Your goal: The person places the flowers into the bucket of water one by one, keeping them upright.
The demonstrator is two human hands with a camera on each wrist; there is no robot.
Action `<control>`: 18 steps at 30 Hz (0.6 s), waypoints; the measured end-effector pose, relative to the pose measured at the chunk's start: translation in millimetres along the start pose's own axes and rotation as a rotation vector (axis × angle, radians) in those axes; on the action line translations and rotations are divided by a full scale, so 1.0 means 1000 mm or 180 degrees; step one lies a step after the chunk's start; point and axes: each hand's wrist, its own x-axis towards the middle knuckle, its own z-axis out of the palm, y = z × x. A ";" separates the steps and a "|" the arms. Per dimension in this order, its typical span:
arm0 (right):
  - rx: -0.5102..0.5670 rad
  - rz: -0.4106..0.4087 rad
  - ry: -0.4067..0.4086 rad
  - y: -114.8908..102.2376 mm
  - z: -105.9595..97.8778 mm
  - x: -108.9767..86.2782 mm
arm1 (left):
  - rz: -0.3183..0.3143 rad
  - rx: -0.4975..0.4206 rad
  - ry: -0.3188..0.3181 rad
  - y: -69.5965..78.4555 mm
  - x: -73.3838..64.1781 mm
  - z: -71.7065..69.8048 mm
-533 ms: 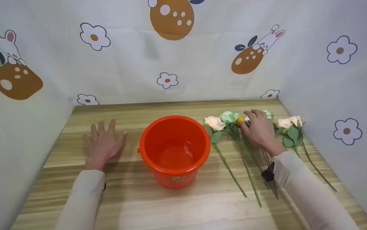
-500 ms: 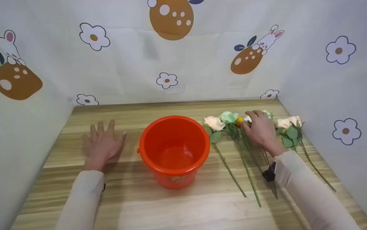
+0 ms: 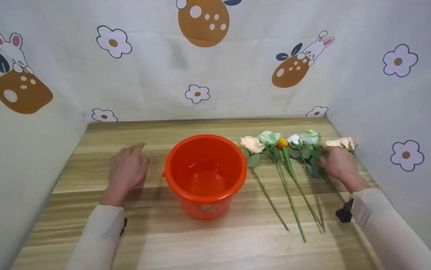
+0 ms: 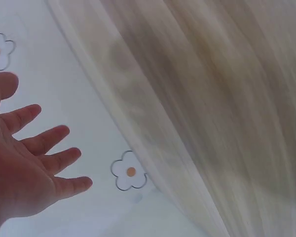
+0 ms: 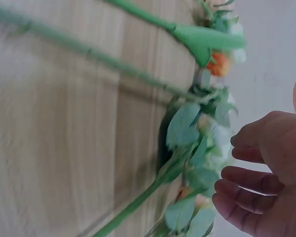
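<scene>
My left hand (image 3: 127,168) is held out left of a red bucket (image 3: 206,210); its fingers (image 4: 47,140) are fairly straight in the left wrist view and hold nothing. My right hand (image 3: 338,163) is at the far right, by the peach roses (image 3: 344,143), hiding their leaves. In the right wrist view, its fingers (image 5: 246,190) are loosely bent beside leafy stems (image 5: 182,126), with nothing seen in their grip. Left of this hand lie a pale green rose (image 3: 310,137), a white flower (image 3: 295,140), an orange-yellow tulip (image 3: 282,142), another green rose (image 3: 269,137) and a peach rose (image 3: 252,144).
The bucket stands upright mid-table, with no flowers seen in it. Flower stems (image 3: 290,202) stretch toward the front of the wood-grain table (image 3: 185,247). Patterned cloth walls (image 3: 144,75) close off the back and both sides.
My right hand has moved right, from over the white flower to the peach roses, uncovering the white flower and a green rose. My left hand's fingers have drawn together and the hand has turned slightly.
</scene>
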 end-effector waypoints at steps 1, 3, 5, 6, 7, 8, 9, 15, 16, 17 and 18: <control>-0.0012 0.0028 -0.0003 0.005 -0.001 -0.003 | 0.0073 -0.0095 0.0078 0.004 -0.001 0.000; -0.0025 0.0061 -0.0001 0.014 -0.001 -0.007 | 0.0196 -0.0359 0.0189 0.011 -0.006 -0.002; 0.0000 0.0107 0.0009 0.021 -0.001 -0.011 | 0.0338 -0.0642 0.0258 0.017 -0.012 -0.003; 0.0015 0.0133 0.0009 0.023 -0.001 -0.013 | 0.0404 -0.0789 0.0260 0.019 -0.016 -0.004; 0.0028 0.0160 0.0003 0.026 -0.001 -0.014 | 0.0471 -0.0930 0.0246 0.022 -0.021 -0.004; 0.0042 0.0183 -0.0001 0.028 0.000 -0.015 | 0.0537 -0.1069 0.0224 0.024 -0.026 -0.005; 0.0053 0.0206 -0.0004 0.030 0.000 -0.016 | 0.0602 -0.1186 0.0205 0.026 -0.031 -0.004; 0.0043 0.0303 0.0028 0.038 0.004 -0.023 | 0.0944 -0.1678 0.0161 0.041 -0.054 0.003; 0.0050 0.0322 0.0057 0.039 0.004 -0.025 | 0.0992 -0.1729 0.0157 0.044 -0.055 0.005; 0.0067 0.0339 0.0096 0.040 0.004 -0.026 | 0.1018 -0.1765 0.0152 0.046 -0.056 0.007; 0.0088 0.0362 0.0148 0.041 0.003 -0.027 | 0.1040 -0.1785 0.0148 0.048 -0.057 0.009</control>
